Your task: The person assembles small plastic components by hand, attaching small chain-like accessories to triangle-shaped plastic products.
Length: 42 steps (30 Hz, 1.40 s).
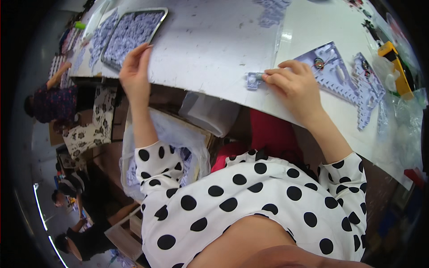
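Observation:
My right hand (295,87) is on the white table, its fingertips closed on a small pale-lilac plastic part (254,81) near the table's front edge. The part lies against the tabletop and its right end is hidden under my fingers. My left hand (135,73) is raised at the near corner of a metal-rimmed tray (161,23) heaped with small pale-lilac plastic pieces (136,33). Its thumb and forefinger come together in a pinch; whatever is between them, if anything, is too small to tell.
Larger lilac molded panels (333,71) with wires lie right of my right hand. A yellow-and-black box (395,67) and clear plastic bags (397,125) sit at the right. Loose pieces (271,11) lie farther back. A bag-lined bin (201,156) stands below the edge. Other people work at left.

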Motion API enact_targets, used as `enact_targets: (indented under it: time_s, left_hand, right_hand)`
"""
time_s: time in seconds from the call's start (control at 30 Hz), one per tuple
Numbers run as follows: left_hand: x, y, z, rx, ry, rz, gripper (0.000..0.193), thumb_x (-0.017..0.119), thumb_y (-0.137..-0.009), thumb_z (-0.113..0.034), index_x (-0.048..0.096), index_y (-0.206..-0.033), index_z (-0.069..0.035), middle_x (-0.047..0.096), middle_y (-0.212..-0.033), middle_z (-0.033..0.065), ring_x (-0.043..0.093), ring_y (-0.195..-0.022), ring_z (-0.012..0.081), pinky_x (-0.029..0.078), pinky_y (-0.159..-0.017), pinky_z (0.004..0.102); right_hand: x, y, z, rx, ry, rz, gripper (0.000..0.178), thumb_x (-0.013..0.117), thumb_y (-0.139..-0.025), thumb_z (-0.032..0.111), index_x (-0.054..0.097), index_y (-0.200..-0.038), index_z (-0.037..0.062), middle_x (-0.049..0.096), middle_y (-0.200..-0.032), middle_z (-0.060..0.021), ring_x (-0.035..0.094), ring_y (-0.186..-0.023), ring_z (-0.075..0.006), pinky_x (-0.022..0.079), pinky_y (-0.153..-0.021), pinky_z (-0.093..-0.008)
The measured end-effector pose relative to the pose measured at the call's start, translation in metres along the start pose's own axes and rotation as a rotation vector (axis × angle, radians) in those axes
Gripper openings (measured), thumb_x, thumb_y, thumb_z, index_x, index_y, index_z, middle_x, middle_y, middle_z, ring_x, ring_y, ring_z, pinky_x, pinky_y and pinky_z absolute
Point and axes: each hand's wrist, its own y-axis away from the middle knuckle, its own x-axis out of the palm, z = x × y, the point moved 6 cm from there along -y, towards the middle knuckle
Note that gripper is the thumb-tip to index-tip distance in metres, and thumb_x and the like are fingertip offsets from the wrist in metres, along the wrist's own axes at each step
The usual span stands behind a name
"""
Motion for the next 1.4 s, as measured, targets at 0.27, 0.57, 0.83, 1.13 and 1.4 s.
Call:
enact_targets:
  time_s: [0.27,0.57,0.83,1.13,1.4]
  left_hand:
    - [0.141,-0.01,-0.033,0.187,-0.176,0.438,0.024,0.069,-0.093,-0.009,0.072,-0.115,-0.003,0.074,-0.111,0.008,0.07,-0.101,0.016,0.053,-0.091,0.0284]
    - [0.217,-0.101,0.005,0.224,-0.334,0.308,0.032,0.069,-0.088,-0.016,0.07,-0.118,-0.005,0.072,-0.114,0.0144,0.069,-0.103,0.0307,0.054,-0.092,0.0386]
    - [0.131,-0.193,0.121,0.21,-0.966,0.091,0.038,0.062,-0.087,-0.012,0.067,-0.125,-0.007,0.064,-0.12,0.0286,0.064,-0.109,0.0438,0.051,-0.098,0.0484]
    - [0.128,-0.104,0.038,0.267,-0.644,0.333,0.027,0.06,-0.093,-0.006,0.072,-0.117,-0.01,0.064,-0.108,0.0161,0.066,-0.094,0.0356,0.053,-0.086,0.0413]
    - [0.132,0.004,-0.052,0.558,-0.978,0.8,0.039,0.067,-0.081,-0.001,0.07,-0.12,-0.008,0.064,-0.103,0.0106,0.062,-0.096,0.031,0.052,-0.085,0.041]
  right_hand:
    - [0.001,-0.001,0.004,0.045,-0.072,-0.028,0.01,0.075,-0.083,0.018,0.07,-0.081,0.0103,0.073,-0.086,0.0028,0.062,-0.089,-0.0194,0.047,-0.086,-0.0374]
    - [0.001,-0.002,0.002,0.064,-0.13,-0.046,0.01,0.075,-0.083,0.015,0.068,-0.08,0.0088,0.072,-0.085,0.0002,0.061,-0.087,-0.0216,0.046,-0.089,-0.0402]
    - [0.002,0.005,0.003,0.087,-0.158,-0.043,0.007,0.072,-0.079,0.009,0.071,-0.086,0.0076,0.072,-0.089,-0.0014,0.062,-0.089,-0.0225,0.047,-0.092,-0.0422]
    - [0.004,0.003,0.001,0.104,-0.168,-0.032,0.01,0.068,-0.077,0.009,0.071,-0.087,0.0075,0.07,-0.088,-0.002,0.062,-0.091,-0.0217,0.047,-0.093,-0.0416]
    - [0.008,0.002,0.0,0.056,-0.136,-0.04,0.011,0.067,-0.078,0.011,0.071,-0.087,0.0092,0.07,-0.087,-0.0019,0.061,-0.092,-0.0223,0.046,-0.093,-0.0403]
